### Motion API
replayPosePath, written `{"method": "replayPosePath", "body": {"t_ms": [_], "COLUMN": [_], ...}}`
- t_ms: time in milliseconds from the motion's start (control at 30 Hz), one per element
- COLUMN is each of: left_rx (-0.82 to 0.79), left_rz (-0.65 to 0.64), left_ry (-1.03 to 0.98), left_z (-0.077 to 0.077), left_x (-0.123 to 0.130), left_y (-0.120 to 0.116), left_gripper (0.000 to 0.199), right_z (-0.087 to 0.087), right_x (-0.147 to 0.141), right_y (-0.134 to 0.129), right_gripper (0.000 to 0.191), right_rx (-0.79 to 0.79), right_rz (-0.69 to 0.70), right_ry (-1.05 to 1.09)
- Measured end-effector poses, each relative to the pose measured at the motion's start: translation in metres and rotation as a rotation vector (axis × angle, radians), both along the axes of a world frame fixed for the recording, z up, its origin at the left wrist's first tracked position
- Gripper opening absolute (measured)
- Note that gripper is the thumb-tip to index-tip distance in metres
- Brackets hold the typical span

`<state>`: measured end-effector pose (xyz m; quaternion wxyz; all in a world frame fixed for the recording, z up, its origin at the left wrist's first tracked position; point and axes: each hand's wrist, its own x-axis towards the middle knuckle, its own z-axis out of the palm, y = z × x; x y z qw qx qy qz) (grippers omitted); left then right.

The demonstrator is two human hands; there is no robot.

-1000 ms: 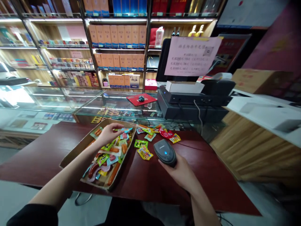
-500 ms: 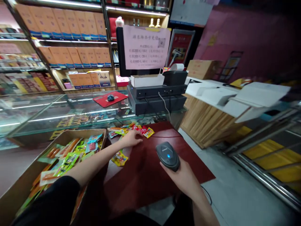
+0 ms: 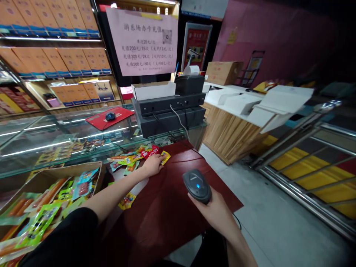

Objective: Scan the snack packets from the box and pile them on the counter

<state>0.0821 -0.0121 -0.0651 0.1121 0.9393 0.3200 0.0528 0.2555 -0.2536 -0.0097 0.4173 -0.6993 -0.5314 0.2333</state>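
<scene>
My right hand (image 3: pixel 215 207) is wrapped round a dark grey barcode scanner (image 3: pixel 197 185), held above the dark red table (image 3: pixel 178 211). A blue light glows on the scanner's top. Across the table my left hand (image 3: pixel 152 165) reaches forward, palm down, thumb apart from the fingers. Its fingertips touch the edge of a small yellow snack packet (image 3: pixel 165 157). Red snack packets (image 3: pixel 150 151) lie just beyond that hand, among several other colourful snack packets (image 3: pixel 129 160). Nearer to me, another yellow packet (image 3: pixel 128 201) lies partly behind my left forearm.
A cardboard box (image 3: pixel 101 176) of packaged sausages stands at the left. Behind the table are a glass display counter (image 3: pixel 66 128), a red mouse pad (image 3: pixel 122 113) and a cash drawer (image 3: pixel 172 122) below a receipt printer (image 3: pixel 190 85). A metal railing (image 3: pixel 289 189) is at the right.
My left hand has come onto the yellow packet beside the red ones. The view has shifted, with the background moving left. My right hand keeps holding the barcode scanner.
</scene>
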Motion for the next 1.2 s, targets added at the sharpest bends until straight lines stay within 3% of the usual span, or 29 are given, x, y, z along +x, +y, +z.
{"method": "replayPosePath", "body": {"t_ms": [133, 300, 400, 533, 700, 833, 1200], "left_rx": [-0.023, -0.059, -0.215, -0.582, -0.85, -0.9, -0.849], "left_rz": [0.037, 0.126, 0.241, 0.424, 0.596, 0.65, 0.651], "left_ry": [0.08, 0.014, -0.224, -0.645, -1.062, -1.187, -1.145], "left_z": [0.011, 0.033, 0.05, 0.069, 0.081, 0.081, 0.08], "left_x": [-0.022, -0.083, -0.127, -0.184, -0.233, -0.252, -0.26], "left_y": [-0.015, -0.039, -0.053, -0.079, -0.117, -0.13, -0.128], "left_gripper": [0.04, 0.024, 0.021, 0.026, 0.041, 0.044, 0.041], "right_z": [0.004, 0.016, 0.024, 0.034, 0.044, 0.05, 0.056], "right_x": [-0.017, -0.053, -0.079, -0.114, -0.147, -0.164, -0.183], "right_y": [0.004, 0.01, 0.014, 0.019, 0.018, 0.014, 0.005], "right_gripper": [0.036, 0.035, 0.034, 0.032, 0.034, 0.033, 0.031], "right_rx": [0.023, 0.046, 0.052, 0.078, 0.093, 0.083, 0.071], "right_rz": [0.046, 0.152, 0.234, 0.358, 0.47, 0.534, 0.547], "right_ry": [0.013, 0.021, 0.001, -0.011, -0.038, -0.078, -0.076]}}
